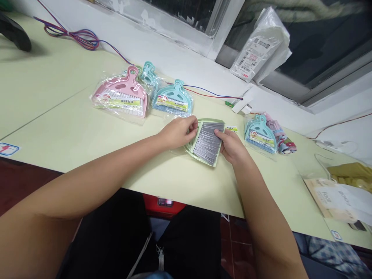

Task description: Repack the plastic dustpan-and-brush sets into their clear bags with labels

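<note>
In front of me is a light green dustpan (pixel 192 149), tilted, with a brush of grey bristles (pixel 208 142) lying in it. My right hand (pixel 232 146) grips the dustpan's right side, thumb pressed on the bristle tips. At the left edge my left hand (pixel 179 131) is closed in a pinch; what sits between its fingertips is hidden. Clear plastic shows faintly under that hand. Partly behind my right hand lies a green and white label card (pixel 231 129).
Bagged sets stand behind: a pink dustpan (pixel 123 90) and a blue dustpan (pixel 173 97). To the right are another blue dustpan set (pixel 260 133) and patterned cloth (pixel 280 133). A plastic-wrapped packet (pixel 252 52) leans at the window. Coiled cable (pixel 84 38) lies back left.
</note>
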A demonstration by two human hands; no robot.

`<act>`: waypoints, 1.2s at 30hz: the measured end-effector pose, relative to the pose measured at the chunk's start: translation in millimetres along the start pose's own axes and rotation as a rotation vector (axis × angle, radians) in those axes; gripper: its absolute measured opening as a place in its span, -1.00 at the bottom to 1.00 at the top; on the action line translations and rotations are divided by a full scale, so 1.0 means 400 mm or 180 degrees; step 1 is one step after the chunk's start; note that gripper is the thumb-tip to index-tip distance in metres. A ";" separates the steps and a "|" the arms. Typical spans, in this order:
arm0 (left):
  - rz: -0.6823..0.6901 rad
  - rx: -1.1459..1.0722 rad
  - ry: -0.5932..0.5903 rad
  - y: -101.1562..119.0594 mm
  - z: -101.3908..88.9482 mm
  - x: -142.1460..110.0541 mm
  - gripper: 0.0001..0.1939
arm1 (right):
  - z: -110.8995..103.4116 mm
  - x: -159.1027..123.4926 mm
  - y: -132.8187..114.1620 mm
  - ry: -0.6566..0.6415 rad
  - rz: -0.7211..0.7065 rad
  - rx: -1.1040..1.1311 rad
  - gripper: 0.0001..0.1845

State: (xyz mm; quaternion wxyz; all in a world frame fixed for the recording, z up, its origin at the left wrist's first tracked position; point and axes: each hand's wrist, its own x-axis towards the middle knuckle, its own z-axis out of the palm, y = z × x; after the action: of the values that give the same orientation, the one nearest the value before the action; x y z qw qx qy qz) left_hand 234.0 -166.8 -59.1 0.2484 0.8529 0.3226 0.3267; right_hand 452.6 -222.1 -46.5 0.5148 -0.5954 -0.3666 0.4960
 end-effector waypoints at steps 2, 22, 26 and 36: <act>0.0055 -0.0012 -0.0051 0.010 -0.001 -0.003 -0.84 | 0.013 -0.002 0.009 -0.0064 -0.0077 0.0140 -0.87; -0.1538 -0.1626 0.1305 -0.125 -0.060 0.068 -0.84 | -0.029 0.054 0.040 0.0304 -0.0391 0.0767 -0.92; -0.1528 -0.2163 0.1782 -0.122 -0.063 0.078 -0.74 | -0.035 0.056 0.037 0.0326 -0.0465 0.0765 -0.89; -0.1602 -0.2438 0.1259 -0.107 -0.062 0.070 -0.80 | -0.022 0.044 0.035 0.0207 -0.0412 0.0716 -0.89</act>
State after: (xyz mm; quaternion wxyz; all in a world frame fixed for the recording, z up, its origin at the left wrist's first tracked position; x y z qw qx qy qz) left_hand 215.9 -112.9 -58.7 0.5490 0.5178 0.4163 0.5072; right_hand 464.3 -210.6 -64.0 0.6209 -0.5248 -0.3295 0.4802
